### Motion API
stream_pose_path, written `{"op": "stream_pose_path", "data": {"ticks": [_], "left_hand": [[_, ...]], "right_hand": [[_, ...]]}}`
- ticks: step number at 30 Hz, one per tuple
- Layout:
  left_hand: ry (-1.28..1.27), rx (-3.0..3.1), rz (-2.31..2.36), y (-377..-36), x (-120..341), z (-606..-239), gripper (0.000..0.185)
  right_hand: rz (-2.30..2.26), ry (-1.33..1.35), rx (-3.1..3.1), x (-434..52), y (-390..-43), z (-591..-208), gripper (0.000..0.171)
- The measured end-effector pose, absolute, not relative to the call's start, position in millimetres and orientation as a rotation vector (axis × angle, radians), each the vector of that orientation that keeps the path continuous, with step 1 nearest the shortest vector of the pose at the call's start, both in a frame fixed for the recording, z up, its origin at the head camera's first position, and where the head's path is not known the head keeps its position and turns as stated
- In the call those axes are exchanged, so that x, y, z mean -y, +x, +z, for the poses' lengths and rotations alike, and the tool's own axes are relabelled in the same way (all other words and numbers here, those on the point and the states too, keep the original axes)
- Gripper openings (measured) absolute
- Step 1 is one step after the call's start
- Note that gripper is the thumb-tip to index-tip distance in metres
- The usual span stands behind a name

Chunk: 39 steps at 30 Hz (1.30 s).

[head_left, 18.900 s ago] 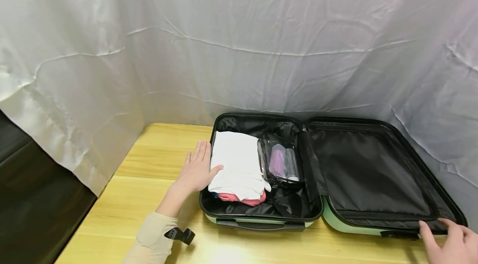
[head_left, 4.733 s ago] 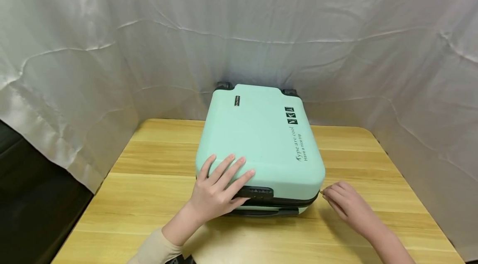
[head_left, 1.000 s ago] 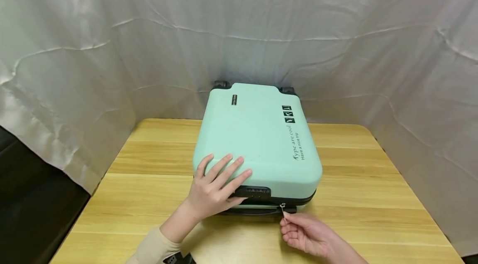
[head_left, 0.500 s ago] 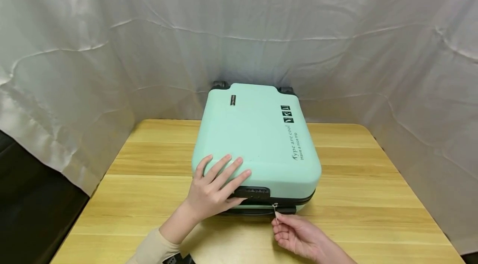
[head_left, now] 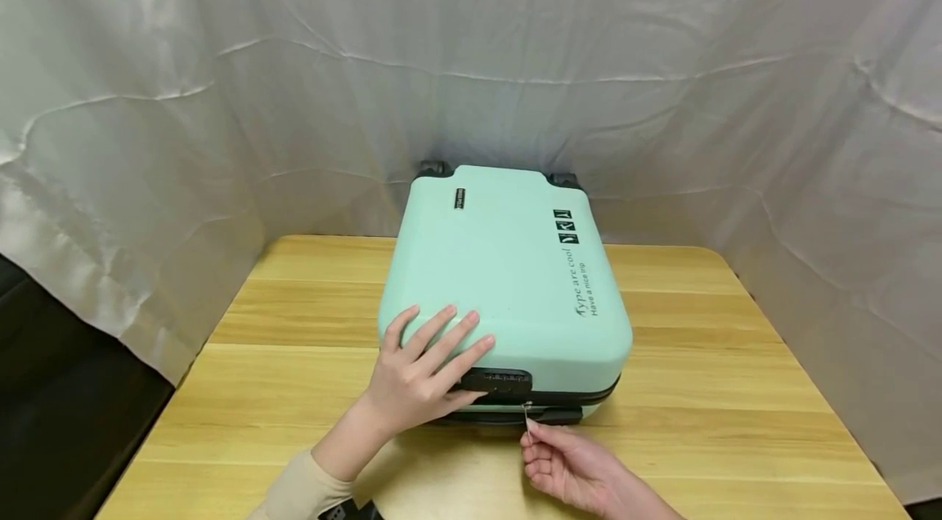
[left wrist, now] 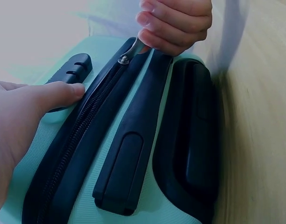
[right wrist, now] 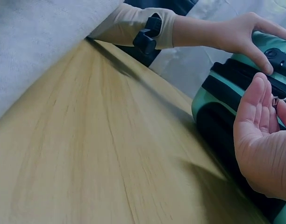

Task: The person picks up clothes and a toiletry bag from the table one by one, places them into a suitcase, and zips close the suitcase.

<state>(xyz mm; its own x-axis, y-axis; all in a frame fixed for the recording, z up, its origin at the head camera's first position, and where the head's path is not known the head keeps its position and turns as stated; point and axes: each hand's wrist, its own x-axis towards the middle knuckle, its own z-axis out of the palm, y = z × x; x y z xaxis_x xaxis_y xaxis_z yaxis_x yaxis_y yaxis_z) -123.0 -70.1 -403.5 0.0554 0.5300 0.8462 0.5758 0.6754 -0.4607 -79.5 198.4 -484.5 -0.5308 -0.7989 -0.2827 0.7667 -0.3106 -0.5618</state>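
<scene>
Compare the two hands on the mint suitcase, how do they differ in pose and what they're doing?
The left hand lies flat, fingers spread, on the lid of the suitcase by the combination lock; the right hand curls its fingers and pinches the zipper pull. The left hand rests on top of the shell; the right hand sits lower, at the front edge near the black handle. Both are bare and work at the near end.

We see a mint-green hard-shell suitcase (head_left: 508, 275) lying flat and closed on the table, its metal zipper pull (head_left: 527, 414) at the near edge (below the black lock).
</scene>
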Motion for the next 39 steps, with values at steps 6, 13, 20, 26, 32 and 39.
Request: {"op": "stream_pose_path", "data": {"ticks": [6,13,20,26,32,39], "left_hand": [[-0.948,1.590,-0.040,-123,71,-403,0.074],[-0.959,1.611,-0.050,-124,72,-404,0.077],[-0.970,1.655,-0.055,-123,74,-404,0.080],[-0.973,1.674,-0.043,-123,77,-402,0.080],[-0.930,1.712,-0.046,-126,84,-400,0.089],[-0.933,1.695,-0.045,-130,88,-399,0.090]], "right_hand": [[-1.973,-0.053,-0.826,-194,-78,-484,0.036],[-1.944,-0.052,-0.853,-186,-78,-483,0.036],[-1.943,-0.033,-0.842,-184,-79,-481,0.035],[-1.939,-0.042,-0.792,-185,-78,-482,0.038],[-1.943,-0.025,-0.780,-185,-78,-483,0.037],[-1.954,-0.048,-0.775,-184,-78,-484,0.037]]}}
